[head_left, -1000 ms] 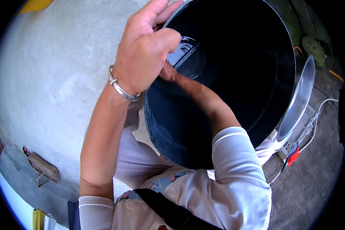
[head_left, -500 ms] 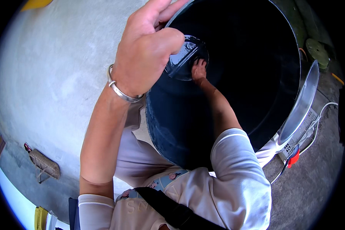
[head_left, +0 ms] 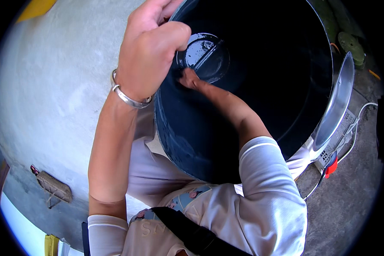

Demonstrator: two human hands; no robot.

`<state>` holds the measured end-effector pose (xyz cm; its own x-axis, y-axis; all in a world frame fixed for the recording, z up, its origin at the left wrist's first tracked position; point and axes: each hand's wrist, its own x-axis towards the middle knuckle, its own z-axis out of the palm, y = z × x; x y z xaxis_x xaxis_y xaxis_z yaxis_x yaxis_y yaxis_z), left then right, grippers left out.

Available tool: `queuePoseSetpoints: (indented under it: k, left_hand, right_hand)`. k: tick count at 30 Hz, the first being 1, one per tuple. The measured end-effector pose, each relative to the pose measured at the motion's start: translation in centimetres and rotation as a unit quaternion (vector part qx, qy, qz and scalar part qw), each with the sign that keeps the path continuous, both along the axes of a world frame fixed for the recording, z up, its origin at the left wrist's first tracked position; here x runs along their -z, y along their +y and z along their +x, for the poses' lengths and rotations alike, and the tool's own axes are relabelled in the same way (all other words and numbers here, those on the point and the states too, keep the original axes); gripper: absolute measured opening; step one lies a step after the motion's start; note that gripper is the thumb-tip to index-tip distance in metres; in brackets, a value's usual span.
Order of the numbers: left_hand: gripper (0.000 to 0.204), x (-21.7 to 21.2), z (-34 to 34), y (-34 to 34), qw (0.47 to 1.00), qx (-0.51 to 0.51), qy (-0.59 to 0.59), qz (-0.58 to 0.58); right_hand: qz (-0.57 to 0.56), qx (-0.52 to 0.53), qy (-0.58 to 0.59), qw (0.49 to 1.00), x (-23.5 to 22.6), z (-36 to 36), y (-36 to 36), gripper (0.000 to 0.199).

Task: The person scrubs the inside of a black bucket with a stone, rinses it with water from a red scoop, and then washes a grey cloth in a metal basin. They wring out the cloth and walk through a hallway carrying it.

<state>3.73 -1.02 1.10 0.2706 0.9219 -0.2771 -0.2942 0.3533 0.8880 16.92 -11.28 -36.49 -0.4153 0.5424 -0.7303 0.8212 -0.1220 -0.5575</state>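
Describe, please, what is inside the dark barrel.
Inside are the right hand and a shiny, ridged round bottom. The right forearm hides part of the inner wall; deep shadow obscures more.

Looks like a home's utility space, this one, maybe a small workshop: bare pale concrete (head_left: 68,98) over on the left, darker floor (head_left: 345,200) to the right, and here's a low brown stool (head_left: 54,187), a shiny metal basin (head_left: 336,104), a trailing white cable (head_left: 362,119)!

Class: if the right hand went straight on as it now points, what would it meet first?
The right hand would probably meet the dark container's inner wall; depth is unclear, so they may already touch.
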Motion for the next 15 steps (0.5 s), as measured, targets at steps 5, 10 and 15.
queuePoseSetpoints:
  k: [5, 10, 15]
  left_hand:
    - [0.081, -0.8, 0.0, -0.2, 1.0, 0.011, -0.01, 0.025]
    - [0.08, 0.7, -0.6, -0.4, 0.999, 0.001, -0.026, 0.042]
    - [0.078, 0.4, -0.4, -0.5, 0.998, 0.018, -0.047, 0.041]
  right_hand:
    - [0.222, 0.006, 0.029, 0.975, -2.5, -4.9, 0.0, 0.034]
    - [0.045, -0.276, -0.135, 0.95, -4.2, 7.7, -4.5, 0.041]
    - [-0.04, -0.1, -0.28, 0.954, -1.7, 4.7, -4.7, 0.032]
